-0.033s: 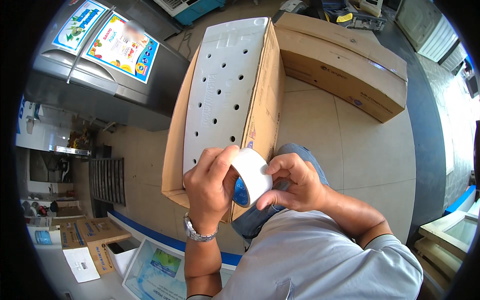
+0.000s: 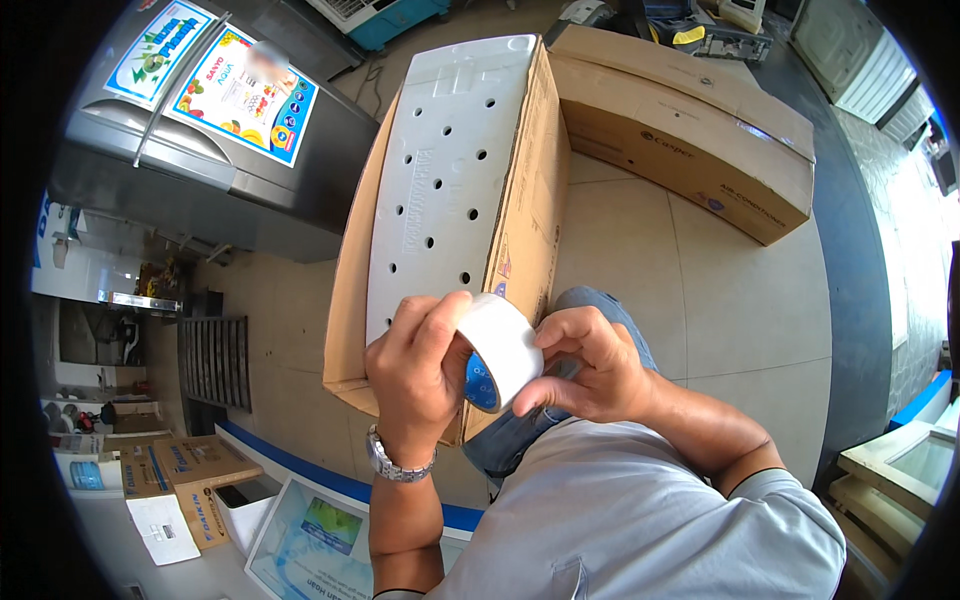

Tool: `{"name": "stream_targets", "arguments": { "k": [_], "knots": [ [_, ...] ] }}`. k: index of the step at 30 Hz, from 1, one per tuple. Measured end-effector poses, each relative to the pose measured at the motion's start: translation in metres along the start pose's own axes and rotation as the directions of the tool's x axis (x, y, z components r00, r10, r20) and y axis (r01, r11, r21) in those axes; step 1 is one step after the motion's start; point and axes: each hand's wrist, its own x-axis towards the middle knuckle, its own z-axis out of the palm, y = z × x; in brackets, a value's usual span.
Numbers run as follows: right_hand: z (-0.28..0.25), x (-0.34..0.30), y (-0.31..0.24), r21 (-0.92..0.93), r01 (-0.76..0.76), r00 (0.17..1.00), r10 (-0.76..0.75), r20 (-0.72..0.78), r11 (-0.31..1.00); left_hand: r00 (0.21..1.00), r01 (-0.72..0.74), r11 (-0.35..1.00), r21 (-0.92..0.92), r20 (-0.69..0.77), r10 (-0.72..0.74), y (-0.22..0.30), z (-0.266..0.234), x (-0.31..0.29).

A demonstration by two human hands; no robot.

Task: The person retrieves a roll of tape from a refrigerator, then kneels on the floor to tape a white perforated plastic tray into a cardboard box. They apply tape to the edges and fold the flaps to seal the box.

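Observation:
A wide roll of white packing tape (image 2: 508, 345) with a blue-printed inner core is held up over the near end of a long cardboard box (image 2: 535, 180). My left hand (image 2: 420, 350) grips the roll from its left side, fingers over the rim and into the core. On the other side, my right hand (image 2: 590, 365) has curled fingers and thumb closed on the roll's outer face and edge. Whether a tape end is pinched there cannot be made out. White foam packing (image 2: 450, 170) with rows of round holes fills the open top of the box.
Another long cardboard box (image 2: 680, 150) lies at the far right, touching the first. A grey refrigerator (image 2: 250, 200) stands on the left. Behind my left arm are a display board (image 2: 310, 540) and small cartons (image 2: 195, 475). Pale tiled floor (image 2: 740, 310) extends to the right.
The tape roll and my left hand have shifted very slightly to the left. My right hand and the boxes look unmoved.

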Motion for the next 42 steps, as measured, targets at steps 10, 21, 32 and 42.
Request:
{"name": "stream_targets", "arguments": {
  "k": [10, 21, 32, 42],
  "knots": [
    [0.008, -0.001, 0.007, -0.262, 0.229, 0.967, -0.25, -0.053, 0.938, 0.984, 0.015, 0.998, 0.065, -0.176, -0.004, 0.001, 0.005, -0.01],
    [0.021, -0.007, 0.011, -0.334, 0.267, 0.947, -0.31, -0.085, 0.904, 0.944, -0.032, 0.991, 0.132, -0.322, 0.074, -0.001, 0.009, -0.015],
    [0.022, -0.008, 0.009, -0.361, 0.252, 0.951, -0.298, -0.078, 0.898, 0.922, 0.215, 0.975, -0.063, -0.316, -0.224, 0.007, 0.016, -0.024],
    [0.021, -0.005, 0.008, -0.394, 0.228, 0.95, -0.292, -0.11, 0.89, 0.86, 0.378, 0.809, -0.449, -0.152, -0.487, 0.017, 0.03, -0.029]
  ]
}}
